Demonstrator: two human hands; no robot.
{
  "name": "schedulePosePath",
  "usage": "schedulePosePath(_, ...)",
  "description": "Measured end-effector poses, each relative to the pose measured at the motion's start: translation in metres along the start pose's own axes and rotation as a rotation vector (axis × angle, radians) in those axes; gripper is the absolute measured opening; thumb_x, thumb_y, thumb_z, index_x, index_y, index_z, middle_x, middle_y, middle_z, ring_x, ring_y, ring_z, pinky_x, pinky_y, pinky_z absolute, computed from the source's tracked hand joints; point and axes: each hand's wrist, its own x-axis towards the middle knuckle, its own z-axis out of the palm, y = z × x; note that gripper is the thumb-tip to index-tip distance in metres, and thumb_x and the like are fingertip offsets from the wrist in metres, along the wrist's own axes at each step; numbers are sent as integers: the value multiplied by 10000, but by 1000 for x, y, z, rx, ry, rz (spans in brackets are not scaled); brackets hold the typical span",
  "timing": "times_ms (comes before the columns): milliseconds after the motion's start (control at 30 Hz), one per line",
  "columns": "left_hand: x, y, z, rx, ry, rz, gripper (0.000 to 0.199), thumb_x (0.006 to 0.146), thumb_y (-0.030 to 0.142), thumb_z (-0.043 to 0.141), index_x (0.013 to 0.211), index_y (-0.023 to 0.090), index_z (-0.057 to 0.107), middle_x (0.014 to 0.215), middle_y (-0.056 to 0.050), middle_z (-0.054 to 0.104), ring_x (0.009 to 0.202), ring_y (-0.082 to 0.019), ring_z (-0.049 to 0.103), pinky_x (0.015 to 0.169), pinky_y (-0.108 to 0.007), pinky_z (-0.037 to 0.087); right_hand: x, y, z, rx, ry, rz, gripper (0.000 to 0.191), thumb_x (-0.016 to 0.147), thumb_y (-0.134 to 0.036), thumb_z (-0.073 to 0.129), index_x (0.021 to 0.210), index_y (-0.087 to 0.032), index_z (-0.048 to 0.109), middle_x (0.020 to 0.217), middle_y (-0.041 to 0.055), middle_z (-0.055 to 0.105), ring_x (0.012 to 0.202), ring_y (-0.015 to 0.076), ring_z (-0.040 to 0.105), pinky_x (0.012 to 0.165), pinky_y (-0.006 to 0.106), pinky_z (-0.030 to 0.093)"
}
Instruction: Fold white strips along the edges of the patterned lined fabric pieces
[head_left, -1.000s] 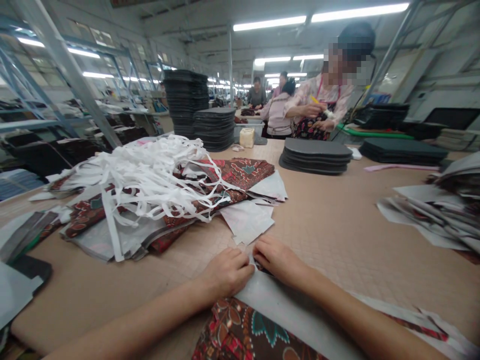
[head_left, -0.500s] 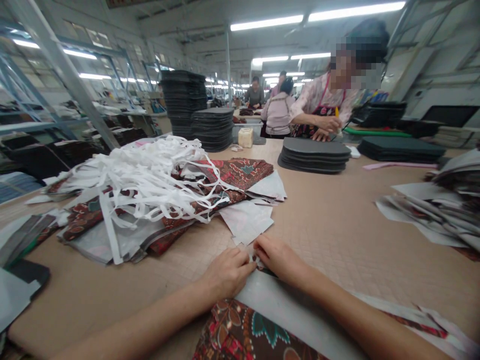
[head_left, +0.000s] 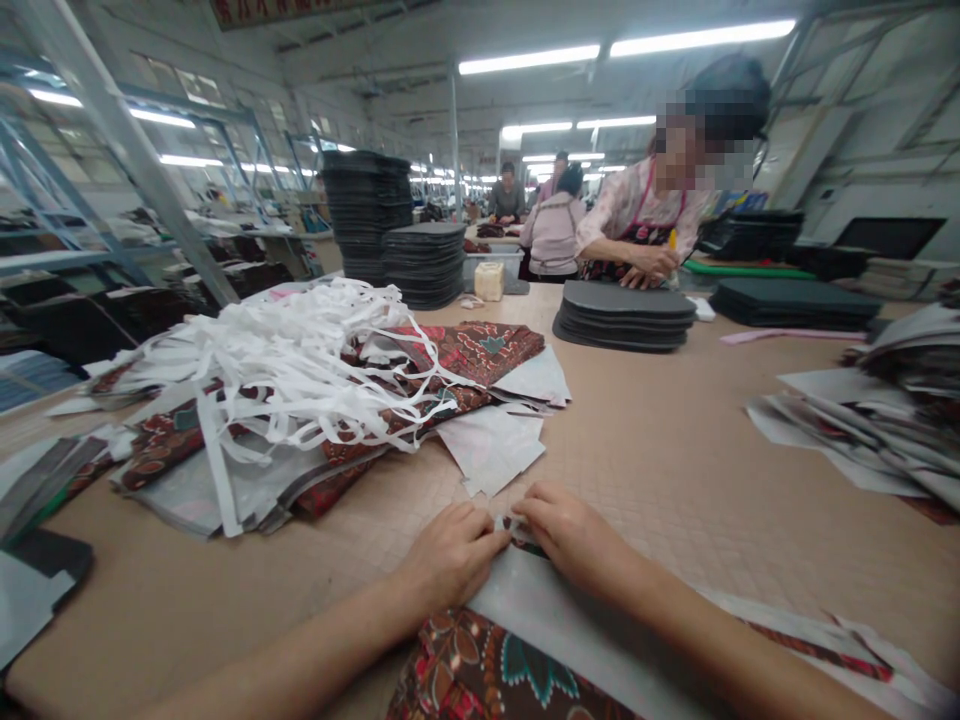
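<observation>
A brown floral fabric piece [head_left: 517, 665] with a pale grey backing [head_left: 555, 610] lies at the front edge of the table. My left hand [head_left: 461, 550] is closed on the far end of this piece, its fingertips pinching the edge. My right hand [head_left: 566, 525] pinches the same end just to the right, with a small gap between the hands. Between the fingertips a small folded bit of the fabric shows. Just beyond the hands lie loose pale grey pieces [head_left: 491, 445].
White straps [head_left: 300, 360] are heaped on floral fabric [head_left: 480, 350] at the left. Dark pads are stacked [head_left: 626, 315] beyond, near a co-worker [head_left: 637, 220]. More cut pieces [head_left: 847, 425] lie at the right on the brown table [head_left: 637, 440].
My right hand's fingers have shifted slightly and lifted a little from the fabric end. The co-worker's hands have come together behind the dark stack. The view has tilted slightly.
</observation>
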Motion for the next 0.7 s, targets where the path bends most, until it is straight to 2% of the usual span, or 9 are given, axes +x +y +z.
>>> schedulePosePath(233,0,1,-2,5,-15,-9,267,822,130,353,941,192,584,753,-27,532,694,-161,449,616,-271,382,-1,-4,5,-61,-40,-13,178,861,-106,450,781,-166,597,805,79,559,779,178,505,666,282,400)
schedulePosePath(433,1,2,-2,3,1,-11,260,818,120,357,892,190,596,736,-29,534,686,-167,454,613,-279,392,-4,-6,8,-281,-45,-206,143,876,-121,449,909,-133,588,864,85,579,781,201,479,667,320,360)
schedulePosePath(633,-3,0,-1,-91,47,-82,222,838,150,390,936,156,589,787,-54,563,744,-172,495,658,-293,434,-10,-2,5,-177,-13,-136,156,894,-140,455,933,-185,599,873,48,572,801,172,486,691,283,365)
schedulePosePath(700,-3,-1,0,-127,41,-110,217,833,152,397,906,161,601,781,-54,563,739,-171,500,649,-295,436,-11,-4,4,-209,-28,-163,151,885,-154,470,959,-180,600,887,60,578,804,186,486,691,300,367)
